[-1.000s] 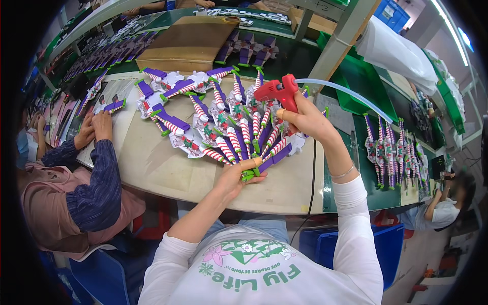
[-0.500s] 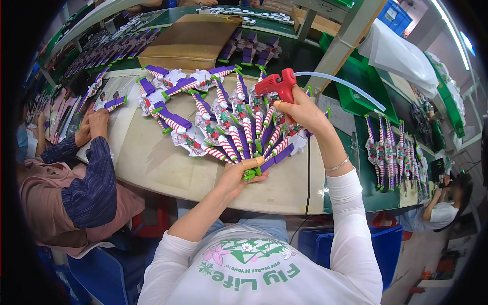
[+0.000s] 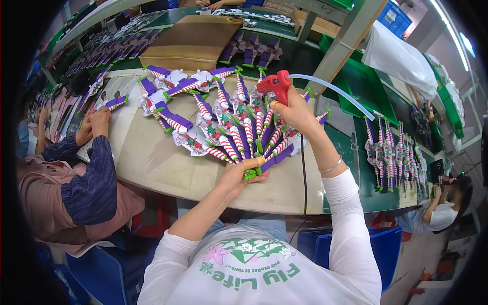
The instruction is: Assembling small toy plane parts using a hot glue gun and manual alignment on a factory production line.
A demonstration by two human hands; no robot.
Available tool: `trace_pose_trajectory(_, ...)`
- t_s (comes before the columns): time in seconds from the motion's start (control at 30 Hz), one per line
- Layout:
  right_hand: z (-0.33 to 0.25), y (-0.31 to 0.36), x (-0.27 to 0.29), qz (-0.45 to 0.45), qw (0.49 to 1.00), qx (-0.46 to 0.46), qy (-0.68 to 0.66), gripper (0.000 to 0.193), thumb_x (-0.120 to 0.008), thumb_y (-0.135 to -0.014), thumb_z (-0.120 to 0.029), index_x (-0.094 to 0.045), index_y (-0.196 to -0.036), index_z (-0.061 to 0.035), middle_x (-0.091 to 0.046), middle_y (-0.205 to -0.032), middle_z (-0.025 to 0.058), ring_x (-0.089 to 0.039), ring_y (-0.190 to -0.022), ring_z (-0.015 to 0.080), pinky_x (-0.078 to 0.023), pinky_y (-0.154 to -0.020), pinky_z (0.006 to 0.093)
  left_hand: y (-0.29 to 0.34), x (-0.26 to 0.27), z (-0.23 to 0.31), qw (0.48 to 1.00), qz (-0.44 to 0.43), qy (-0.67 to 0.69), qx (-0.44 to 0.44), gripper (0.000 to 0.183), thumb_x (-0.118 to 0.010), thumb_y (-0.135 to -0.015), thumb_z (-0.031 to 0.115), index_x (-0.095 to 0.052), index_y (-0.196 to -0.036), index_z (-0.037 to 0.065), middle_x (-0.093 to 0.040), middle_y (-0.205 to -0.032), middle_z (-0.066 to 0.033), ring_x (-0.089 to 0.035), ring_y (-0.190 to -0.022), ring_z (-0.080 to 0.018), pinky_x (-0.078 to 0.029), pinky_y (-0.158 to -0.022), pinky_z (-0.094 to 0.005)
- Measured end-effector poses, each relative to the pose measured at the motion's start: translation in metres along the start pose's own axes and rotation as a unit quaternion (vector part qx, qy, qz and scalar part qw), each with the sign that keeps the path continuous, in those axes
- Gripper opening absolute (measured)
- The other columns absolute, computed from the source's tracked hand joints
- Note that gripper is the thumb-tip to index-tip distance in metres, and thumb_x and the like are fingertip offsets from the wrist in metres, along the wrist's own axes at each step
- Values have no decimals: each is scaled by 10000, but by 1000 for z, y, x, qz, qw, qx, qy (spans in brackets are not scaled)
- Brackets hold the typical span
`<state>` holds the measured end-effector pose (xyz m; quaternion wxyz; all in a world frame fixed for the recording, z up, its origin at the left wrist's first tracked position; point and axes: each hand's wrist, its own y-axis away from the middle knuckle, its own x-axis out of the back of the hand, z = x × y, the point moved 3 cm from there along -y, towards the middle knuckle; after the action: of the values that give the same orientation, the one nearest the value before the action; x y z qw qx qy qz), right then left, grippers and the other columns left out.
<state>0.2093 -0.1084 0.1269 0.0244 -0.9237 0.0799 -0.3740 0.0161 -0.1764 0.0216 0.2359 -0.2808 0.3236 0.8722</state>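
My right hand [image 3: 296, 111] is closed around the handle of a red glue gun [image 3: 274, 86], its nozzle pointing left above the far part of the pile. A long clear glue stick [image 3: 335, 90] curves out of its back to the right. My left hand [image 3: 240, 176], at the near side of the pile, pinches the green-tipped end [image 3: 250, 174] of a striped toy figure. Finger covers show on both hands. Several similar figures [image 3: 223, 117] lie overlapping in a fan, with red-and-white striped limbs, purple strips, white bodies and green tips.
A brown cardboard box [image 3: 188, 43] stands behind the pile. A co-worker's hands [image 3: 96, 122] handle a figure at left. A green tray [image 3: 358, 86] and a row of figures [image 3: 391, 152] are at right. A black cord [image 3: 305, 173] hangs over the table's front edge.
My right hand has moved a little to the left with the glue gun, and the glue stick's end has dipped leftward and down. My left hand has stayed in place.
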Motion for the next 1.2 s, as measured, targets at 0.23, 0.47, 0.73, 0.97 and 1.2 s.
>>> trace_pose_trajectory(0.23, -30, 36, 16, -51, 997, 22, -56, 471, -637, -857, -191, -420, -1187, 66, -576, -770, 135, -601, -661, 220, -469, -581, 351, 0, 1, -1, 1000, 2, 6, 5, 245, -690, -840, 115, -625, -1007, -53, -657, -917, -131, -683, -822, -315, -601, -745, -412)
trace_pose_trajectory(0.47, -46, 57, 19, -161, 982, -28, -95, 462, -654, -889, -212, -434, -1220, 22, -518, -679, 19, -504, -537, 91, -374, -461, 253, -2, 4, -2, 1000, 0, 0, 2, 281, -687, -841, 122, -611, -1039, -60, -656, -967, -149, -681, -854, -313, -599, -763, -408)
trace_pose_trajectory(0.73, -46, 54, 14, -183, 979, 4, -84, 495, -642, -893, -202, -415, -1267, 29, -516, -677, 15, -490, -535, 86, -376, -466, 255, 0, 2, 0, 1000, 3, -8, 7, 289, -683, -842, 126, -609, -1050, -61, -657, -975, -150, -682, -862, -313, -597, -773, -404)
trace_pose_trajectory(0.97, -47, 41, 9, -152, 983, -23, -103, 411, -637, -896, -204, -434, -1178, 16, -507, -637, 16, -501, -519, 85, -368, -457, 258, -2, 4, -2, 1000, 3, -6, 6, 282, -680, -848, 130, -611, -1045, -60, -657, -973, -144, -681, -863, -315, -595, -774, -406)
trace_pose_trajectory(1.2, -51, 27, 0, -116, 983, -45, -137, 396, -634, -893, -213, -426, -1134, 23, -530, -654, 32, -514, -519, 101, -378, -456, 266, 0, 1, 0, 1000, 1, -4, 11, 268, -685, -846, 123, -614, -1032, -56, -651, -945, -136, -678, -861, -315, -592, -785, -406)
